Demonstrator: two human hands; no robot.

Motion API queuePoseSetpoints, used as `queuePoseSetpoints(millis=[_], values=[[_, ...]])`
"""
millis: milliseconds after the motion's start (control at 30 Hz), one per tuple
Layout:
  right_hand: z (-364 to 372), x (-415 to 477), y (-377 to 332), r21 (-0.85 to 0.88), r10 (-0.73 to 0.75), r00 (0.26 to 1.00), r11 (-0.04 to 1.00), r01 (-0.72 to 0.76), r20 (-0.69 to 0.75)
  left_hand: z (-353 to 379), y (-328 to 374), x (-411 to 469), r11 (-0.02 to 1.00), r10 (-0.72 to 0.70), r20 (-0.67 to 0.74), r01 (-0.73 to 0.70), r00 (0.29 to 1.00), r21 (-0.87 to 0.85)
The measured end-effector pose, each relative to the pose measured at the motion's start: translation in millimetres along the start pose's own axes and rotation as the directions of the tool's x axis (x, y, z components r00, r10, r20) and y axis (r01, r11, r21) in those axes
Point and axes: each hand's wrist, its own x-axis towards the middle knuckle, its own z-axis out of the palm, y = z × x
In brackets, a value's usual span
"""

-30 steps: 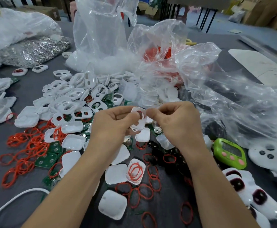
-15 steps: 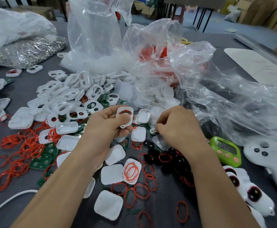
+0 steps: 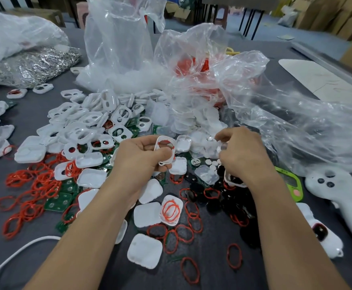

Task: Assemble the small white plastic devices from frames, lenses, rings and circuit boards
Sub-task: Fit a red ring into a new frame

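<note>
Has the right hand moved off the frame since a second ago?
Yes: the right hand came off the frame, shifting right toward the green timer.

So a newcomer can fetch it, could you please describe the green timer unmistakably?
Find the big clear plastic bag on the right. Below its near edge, between the right hand and a white controller, lies the timer. It alone is bright green, with a pink button.

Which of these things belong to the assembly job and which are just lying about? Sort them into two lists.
Job: white frame gripped in left hand; clear lens pinched by right hand; frame pile; red rings; green circuit boards.
Lying about: green timer; white controller; white cable; bag of metal clips.
</note>
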Motion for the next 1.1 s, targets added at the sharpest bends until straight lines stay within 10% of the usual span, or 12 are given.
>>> queuePoseSetpoints(millis=[700, 1100], values=[[-9, -7, -10, -0.129, -0.069, 0.985, 0.99, 0.049, -0.156, 5, 1, -1, 0.996, 0.032, -0.012, -0.031, 0.999, 0.086], [-12, -12, -1, -0.247, -0.041, 0.988, 0.966, 0.077, 0.147, 8, -5, 4, 0.988, 0.037, -0.015, -0.035, 0.999, 0.148]])
